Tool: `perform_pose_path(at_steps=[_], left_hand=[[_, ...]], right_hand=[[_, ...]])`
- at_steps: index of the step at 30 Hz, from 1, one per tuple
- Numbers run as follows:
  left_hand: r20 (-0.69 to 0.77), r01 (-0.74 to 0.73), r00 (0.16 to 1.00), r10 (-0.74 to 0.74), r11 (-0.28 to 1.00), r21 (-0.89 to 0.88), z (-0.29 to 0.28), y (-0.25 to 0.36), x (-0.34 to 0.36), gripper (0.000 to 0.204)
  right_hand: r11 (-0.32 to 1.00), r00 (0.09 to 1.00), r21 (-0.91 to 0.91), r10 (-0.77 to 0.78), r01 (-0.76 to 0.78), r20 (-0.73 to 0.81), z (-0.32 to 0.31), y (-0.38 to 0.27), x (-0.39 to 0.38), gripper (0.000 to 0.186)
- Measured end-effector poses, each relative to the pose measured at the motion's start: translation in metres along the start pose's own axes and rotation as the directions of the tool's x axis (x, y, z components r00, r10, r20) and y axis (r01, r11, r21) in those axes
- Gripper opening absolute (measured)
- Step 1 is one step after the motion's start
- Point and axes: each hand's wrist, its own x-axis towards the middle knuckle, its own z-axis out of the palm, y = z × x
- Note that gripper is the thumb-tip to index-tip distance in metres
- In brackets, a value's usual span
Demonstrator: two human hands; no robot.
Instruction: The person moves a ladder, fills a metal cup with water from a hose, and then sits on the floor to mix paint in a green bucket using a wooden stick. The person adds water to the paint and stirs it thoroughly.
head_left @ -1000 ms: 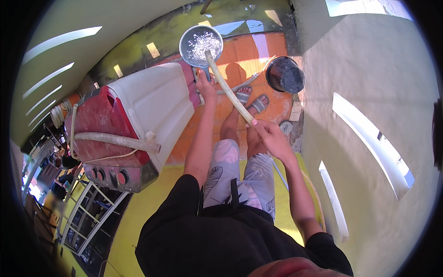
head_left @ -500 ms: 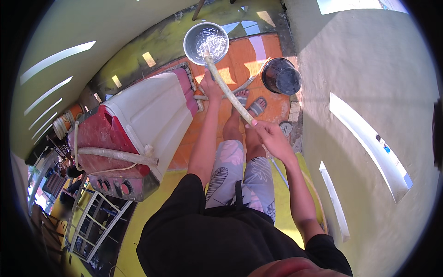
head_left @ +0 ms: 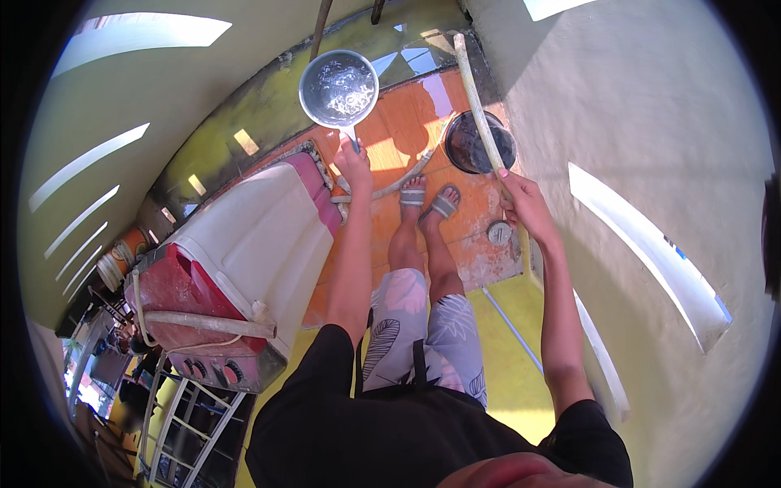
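Observation:
My left hand [head_left: 352, 163] is closed round the handle of a grey dipper [head_left: 305, 91], held out in front of me with rippling water in its bowl. In my right hand [head_left: 525, 202] is a pale ribbed hose [head_left: 478, 106], gripped partway along. Its free end points away from me, up toward the wall corner, and passes over a black bucket [head_left: 466, 149] on the floor. The bucket stands beyond my right hand, partly covered by the hose. Both arms are stretched forward, the dipper well to the left of the hose.
A white and maroon washing machine [head_left: 252, 224] stands at my left, a grey hose [head_left: 213, 324] lying across its control end. Another hose [head_left: 386, 191] crosses the orange tiles near my sandalled feet [head_left: 439, 205]. A round drain cover [head_left: 499, 233] lies by the right wall [head_left: 643, 146].
The hose has swung right, out of the dipper and over the bucket, with my right hand. My left hand has shifted the dipper slightly left.

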Motion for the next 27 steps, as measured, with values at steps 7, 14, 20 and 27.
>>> perform_pose_path(at_steps=[7, 14, 20, 27], left_hand=[[0.057, -0.055, 0.997, 0.051, 0.995, 0.084, -0.004, 0.013, -0.014, 0.043], [0.098, -0.070, 0.994, 0.051, 0.976, 0.208, -0.018, 0.001, -0.040, 0.044], [0.052, -0.074, 0.996, 0.066, 0.980, 0.187, -0.028, 0.014, -0.100, 0.043], [0.045, -0.119, 0.993, 0.113, 0.978, 0.169, -0.059, 0.055, -0.198, 0.044]], right_hand=[[0.954, 0.991, -0.299, -0.007, -0.033, -0.131, -0.052, 0.111, 0.234, 0.029], [0.764, 0.879, -0.618, -0.150, -0.188, -0.453, -0.077, 0.236, 0.334, 0.050], [0.827, 0.653, -0.535, -0.503, 0.174, -0.566, -0.041, 0.246, 0.208, 0.051], [0.903, 0.631, -0.196, -0.410, 0.383, -0.658, -0.020, 0.273, -0.163, 0.035]])
